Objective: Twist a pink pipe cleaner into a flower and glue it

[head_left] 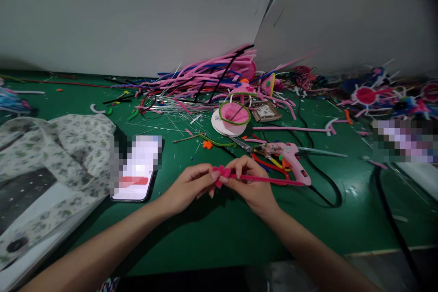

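Between my two hands is a bright pink pipe cleaner, looped at its left end into a small flower shape. My left hand pinches the left side of the flower between thumb and forefinger. On the other side, my right hand is closed on the flower's right edge, and the straight tail runs out past it to the right. Just beyond my right hand lies a pink glue gun on its side. A small orange flower rests on the table ahead of my hands.
A phone and a floral cloth bag lie at left. Ahead stands a pink cup-shaped piece with a green rim on a white disc. Behind it are heaped pipe cleaners. A black cord curls at right on the green table.
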The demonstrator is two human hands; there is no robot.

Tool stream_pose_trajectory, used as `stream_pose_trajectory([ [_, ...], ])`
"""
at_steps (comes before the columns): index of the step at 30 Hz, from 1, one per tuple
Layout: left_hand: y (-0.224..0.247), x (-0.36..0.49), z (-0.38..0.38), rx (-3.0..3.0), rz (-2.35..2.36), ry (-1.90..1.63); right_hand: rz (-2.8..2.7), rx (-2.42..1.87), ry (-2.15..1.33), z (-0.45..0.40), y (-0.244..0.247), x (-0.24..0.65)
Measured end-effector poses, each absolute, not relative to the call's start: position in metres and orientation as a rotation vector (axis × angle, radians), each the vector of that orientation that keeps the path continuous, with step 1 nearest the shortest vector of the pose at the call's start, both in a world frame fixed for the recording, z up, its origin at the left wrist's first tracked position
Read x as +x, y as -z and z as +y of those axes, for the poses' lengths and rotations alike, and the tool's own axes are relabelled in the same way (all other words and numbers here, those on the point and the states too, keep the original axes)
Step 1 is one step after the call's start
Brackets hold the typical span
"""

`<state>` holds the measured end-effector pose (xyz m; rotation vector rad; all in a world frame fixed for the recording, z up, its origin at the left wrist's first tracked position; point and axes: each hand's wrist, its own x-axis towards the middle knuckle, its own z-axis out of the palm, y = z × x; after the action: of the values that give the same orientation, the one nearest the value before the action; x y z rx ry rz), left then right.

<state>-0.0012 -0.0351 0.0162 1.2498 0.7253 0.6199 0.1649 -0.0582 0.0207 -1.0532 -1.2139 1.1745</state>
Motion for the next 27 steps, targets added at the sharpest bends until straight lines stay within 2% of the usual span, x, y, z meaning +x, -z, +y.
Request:
stream_pose_trajectory([
  [4, -0.016, 0.0, -0.037, 1.284, 0.723, -0.602, -1.266, -1.072, -1.09, -0.061, -0.019, 0.167],
  [11, -0.015, -0.005, -0.031, 1.379, 0.833, -0.722, -1.325, -0.808, -1.1, -0.059, -0.02, 0.176],
  [16, -0.015, -0.007, -0.028, 1.519, 0.806, -0.68, -1.217, -0.961, -0.505, -0.052, -0.036, 0.191],
  [21, -0.014, -0.007, -0.03, 1.67, 0.79, -0.6, -1.402, -1.225, -0.023, -0.057, -0.081, 0.215],
  [23, -0.014, -0.007, -0.031, 1.745, 0.768, -0.569, -1.699, -1.338, -0.149, -0.059, -0.095, 0.217],
  [27, -0.016, -0.006, -0.034, 1.826, 0.698, -0.528, -2.203, -1.446, -0.652, -0.055, -0.099, 0.207],
])
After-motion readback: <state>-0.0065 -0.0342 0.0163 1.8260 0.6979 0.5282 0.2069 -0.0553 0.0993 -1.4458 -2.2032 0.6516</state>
